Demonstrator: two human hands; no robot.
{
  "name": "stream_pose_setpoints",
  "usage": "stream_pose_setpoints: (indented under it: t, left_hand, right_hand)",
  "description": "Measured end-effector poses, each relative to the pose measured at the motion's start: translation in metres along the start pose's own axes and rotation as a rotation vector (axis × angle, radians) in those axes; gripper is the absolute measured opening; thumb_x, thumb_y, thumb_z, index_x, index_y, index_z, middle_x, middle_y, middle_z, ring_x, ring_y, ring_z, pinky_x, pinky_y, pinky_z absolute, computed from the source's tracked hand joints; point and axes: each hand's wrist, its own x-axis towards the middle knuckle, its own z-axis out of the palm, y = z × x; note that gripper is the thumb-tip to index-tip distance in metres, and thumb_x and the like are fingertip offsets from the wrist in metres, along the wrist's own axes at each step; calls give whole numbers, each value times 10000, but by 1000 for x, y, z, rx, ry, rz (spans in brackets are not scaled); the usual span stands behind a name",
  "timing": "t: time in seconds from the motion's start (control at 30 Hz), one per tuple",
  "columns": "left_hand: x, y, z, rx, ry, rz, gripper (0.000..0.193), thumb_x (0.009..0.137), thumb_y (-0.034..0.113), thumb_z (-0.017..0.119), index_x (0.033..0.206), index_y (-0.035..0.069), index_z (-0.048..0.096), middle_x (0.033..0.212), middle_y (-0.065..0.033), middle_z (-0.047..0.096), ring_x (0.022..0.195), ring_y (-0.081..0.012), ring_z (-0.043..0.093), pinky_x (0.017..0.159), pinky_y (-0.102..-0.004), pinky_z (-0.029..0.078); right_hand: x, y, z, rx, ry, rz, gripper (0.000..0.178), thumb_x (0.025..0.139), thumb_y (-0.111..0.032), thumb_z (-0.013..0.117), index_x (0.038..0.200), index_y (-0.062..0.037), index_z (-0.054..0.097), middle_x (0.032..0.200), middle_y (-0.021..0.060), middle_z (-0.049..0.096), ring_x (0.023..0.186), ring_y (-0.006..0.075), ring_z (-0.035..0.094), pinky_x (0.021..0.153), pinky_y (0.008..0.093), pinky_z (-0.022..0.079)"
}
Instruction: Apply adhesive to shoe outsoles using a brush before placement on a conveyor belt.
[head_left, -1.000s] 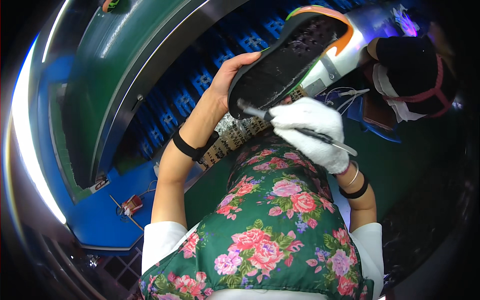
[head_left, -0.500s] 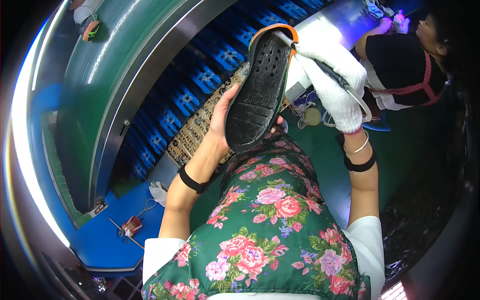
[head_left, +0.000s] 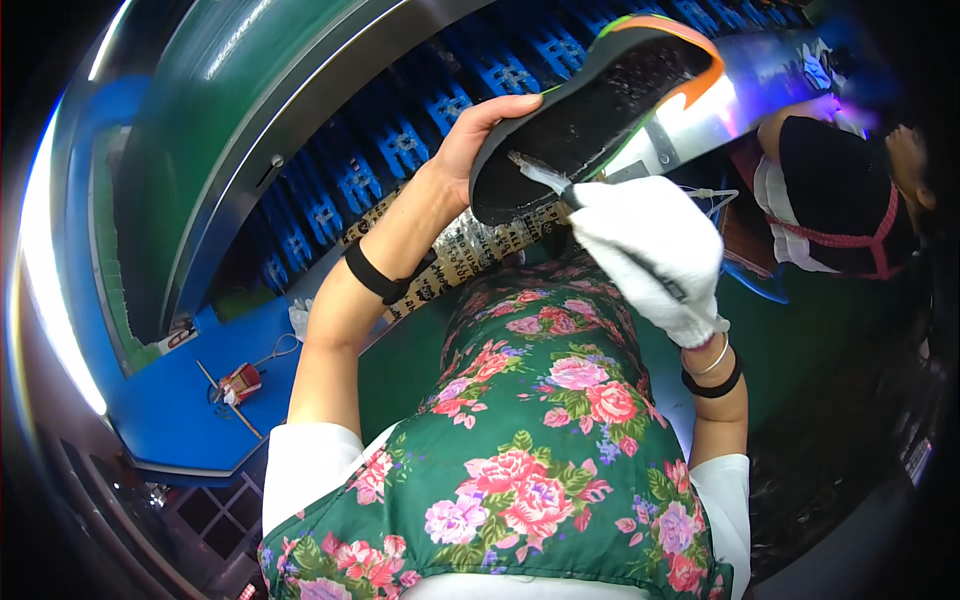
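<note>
My bare left hand (head_left: 470, 145) grips the edge of a black shoe sole (head_left: 590, 120) with an orange and green rim. The sole slants up to the right, its hollow inner face toward me. In a white knit glove, my right hand (head_left: 650, 250) is closed around a dark-handled brush (head_left: 545, 177). The pale brush tip lies against the inner face, near the sole's lower end. Wet-looking shine shows on parts of that face. My left fingers behind the sole are hidden.
A green conveyor belt (head_left: 240, 80) with a metal rail curves along the left. Below it, a blue tabletop (head_left: 150, 410) bears a red container with a stick (head_left: 238, 385). Blue racks (head_left: 400, 150) line the far side. A co-worker (head_left: 830, 190) is at the right.
The sole has swung up and right, tilting more sideways. The brush has gone from the sole's orange-rimmed far end to its lower end. My right hand has come down.
</note>
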Motion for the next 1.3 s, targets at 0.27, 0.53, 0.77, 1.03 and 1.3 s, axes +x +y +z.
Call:
stream_pose_setpoints:
  t: [0.27, 0.53, 0.77, 1.03, 1.3]
  left_hand:
    - [-13, 7, -2, 93, -42, -4, 403, 970, 241, 617, 1241, -55, 655, 1102, -188, 743, 886, -243, 760, 855, -366, 630]
    - [-22, -9, -18, -40, -141, 39, 598, 980, 345, 540, 1425, -54, 509, 1306, -270, 646, 1119, -387, 689, 994, -492, 564]
    - [-32, -46, -112, -59, 4, 115, 650, 1009, 405, 479, 1513, -2, 430, 1440, -232, 565, 1259, -426, 602, 1110, -604, 455]
    - [-119, -115, -271, -187, 465, 306, 588, 1001, 474, 469, 1375, 34, 581, 1339, -191, 648, 1198, -461, 624, 1030, -634, 487]
    - [-162, -111, -292, 238, 846, 327, 428, 1024, 339, 506, 1280, 28, 650, 1242, -135, 710, 1144, -291, 666, 1015, -408, 486]
  right_hand:
    - [5, -9, 5, 276, -175, -102, 275, 777, -41, 824, 1047, -81, 786, 1040, 105, 767, 886, 271, 728, 778, 370, 579]
    - [-7, 1, 20, 409, -92, 105, 195, 783, -24, 815, 975, -40, 779, 1001, 115, 770, 880, 255, 730, 801, 355, 567]
    - [-31, 23, 51, 897, -131, 673, 188, 838, -35, 800, 1025, -22, 793, 1004, 78, 784, 914, 147, 727, 864, 305, 576]
    - [-67, 75, 58, 878, 250, 754, 208, 861, 16, 762, 1068, 21, 776, 996, 83, 776, 870, 132, 698, 814, 268, 556]
    - [-84, 100, 62, 958, 252, 776, 202, 860, -44, 784, 1049, 25, 772, 1081, 85, 747, 985, 160, 674, 914, 276, 517]
